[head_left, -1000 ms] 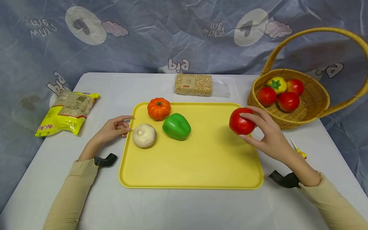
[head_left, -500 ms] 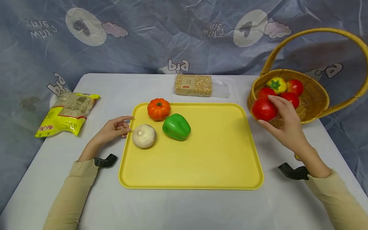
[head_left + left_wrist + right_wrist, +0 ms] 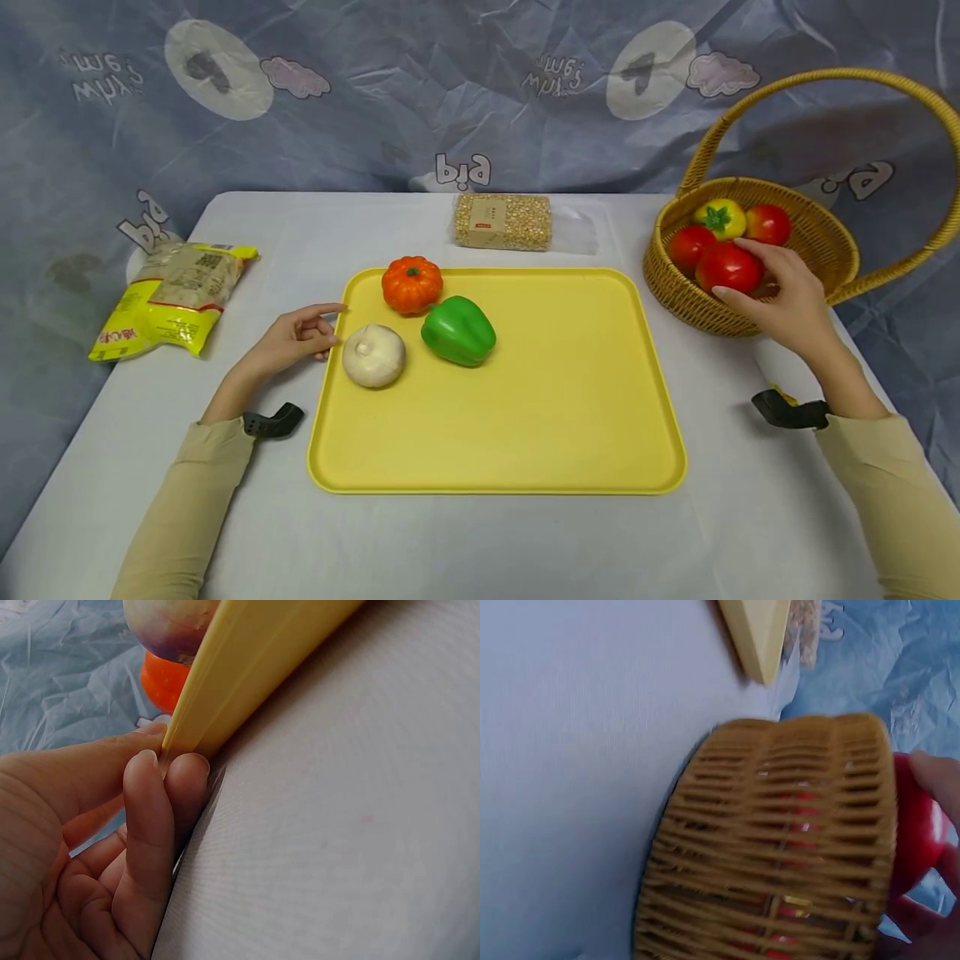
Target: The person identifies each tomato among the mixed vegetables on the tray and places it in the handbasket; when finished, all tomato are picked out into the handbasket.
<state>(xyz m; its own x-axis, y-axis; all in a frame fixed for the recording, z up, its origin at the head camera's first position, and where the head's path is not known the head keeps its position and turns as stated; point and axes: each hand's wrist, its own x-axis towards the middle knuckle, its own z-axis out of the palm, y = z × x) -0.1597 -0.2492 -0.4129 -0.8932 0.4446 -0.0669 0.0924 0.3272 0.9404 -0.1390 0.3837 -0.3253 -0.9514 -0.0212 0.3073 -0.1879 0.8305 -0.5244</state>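
Observation:
My right hand [image 3: 791, 296] holds a glossy red tomato [image 3: 726, 268] over the near left part of the wicker basket [image 3: 675, 292]. In the right wrist view the tomato [image 3: 915, 825] shows just past the basket's rim, with fingers around it. Red fruits [image 3: 690, 248] and a yellow one with a green top [image 3: 722, 218] lie in the basket. My left hand [image 3: 296, 340] grips the left rim of a yellow tray [image 3: 525, 425]; its fingertips meet at the edge in the left wrist view. On the tray are a white round vegetable [image 3: 373, 357], an orange pumpkin [image 3: 412, 285] and a green bell pepper [image 3: 458, 331].
Behind the tray lies a clear bag of grains [image 3: 502, 222]. A yellow printed food bag [image 3: 174, 298] is at the far left. Small yellow scissors [image 3: 783, 395] are partly hidden by the black camera mount on the right wrist. The basket's tall handle [image 3: 825, 77] arches over it.
My right hand has carried the tomato rightward from above the tray's right edge into the basket's opening, over the fruits there. The left hand has stayed at the tray's rim.

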